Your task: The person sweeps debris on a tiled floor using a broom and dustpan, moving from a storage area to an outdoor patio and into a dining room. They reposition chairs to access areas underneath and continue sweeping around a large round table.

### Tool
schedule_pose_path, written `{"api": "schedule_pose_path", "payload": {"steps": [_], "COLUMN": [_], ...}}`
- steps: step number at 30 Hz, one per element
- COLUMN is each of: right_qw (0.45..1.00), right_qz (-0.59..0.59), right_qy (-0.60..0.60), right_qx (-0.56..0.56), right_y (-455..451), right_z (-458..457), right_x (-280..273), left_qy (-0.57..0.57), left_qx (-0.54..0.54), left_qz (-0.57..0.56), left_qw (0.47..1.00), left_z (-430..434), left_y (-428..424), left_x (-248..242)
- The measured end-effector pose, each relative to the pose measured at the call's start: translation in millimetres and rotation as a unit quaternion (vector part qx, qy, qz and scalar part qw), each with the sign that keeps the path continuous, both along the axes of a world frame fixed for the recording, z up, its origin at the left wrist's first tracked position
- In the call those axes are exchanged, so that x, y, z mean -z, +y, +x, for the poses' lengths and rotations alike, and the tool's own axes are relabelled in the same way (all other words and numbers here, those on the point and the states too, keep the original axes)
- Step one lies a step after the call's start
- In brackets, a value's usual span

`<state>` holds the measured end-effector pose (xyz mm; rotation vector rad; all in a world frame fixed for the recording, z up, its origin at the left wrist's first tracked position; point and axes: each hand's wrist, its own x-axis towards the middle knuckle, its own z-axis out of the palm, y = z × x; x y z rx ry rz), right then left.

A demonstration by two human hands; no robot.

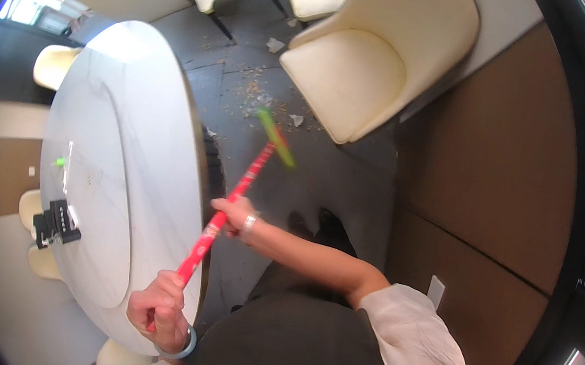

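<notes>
A broom with a red patterned handle [252,174] and a green head [276,139] slants across the view, its head over the dark floor. My left hand [160,306] is closed around the upper end of the handle, beside the table's edge. Farther down, my right hand [235,214] grips the handle near its middle. Crumbs and scraps [252,88] lie scattered on the floor beyond the broom head. A white paper-like scrap [296,120] lies just past it, and another [274,45] is farther off. The green head is somewhat blurred.
An oval white marble-patterned table [167,127] stands on the left, with black boxes [61,221] and a small green item [59,162] on it. Cream chairs stand ahead, the nearest [347,79] close to the debris. A brown panelled wall [488,169] runs along the right.
</notes>
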<state>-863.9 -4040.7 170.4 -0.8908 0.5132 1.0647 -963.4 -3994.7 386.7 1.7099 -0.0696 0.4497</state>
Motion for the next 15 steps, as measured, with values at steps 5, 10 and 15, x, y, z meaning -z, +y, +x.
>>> {"api": "schedule_pose_path", "payload": {"steps": [5, 10, 15], "right_qw": [0.98, 0.988, 0.998], "right_qz": [-0.111, -0.065, -0.011], "right_qy": [0.158, 0.133, 0.06], "right_qx": [0.05, 0.037, 0.013], "right_y": [-34, 25, 31], "right_z": [-15, 33, 98], "right_x": [82, 138, 134], "left_qy": [0.191, 0.197, 0.08], "left_qx": [0.038, 0.078, 0.306], "left_qz": [-0.077, -0.001, 0.117], "left_qw": [0.978, 0.977, 0.941], "left_z": [16, 49, 75], "left_y": [30, 58, 50], "left_x": [46, 70, 92]}}
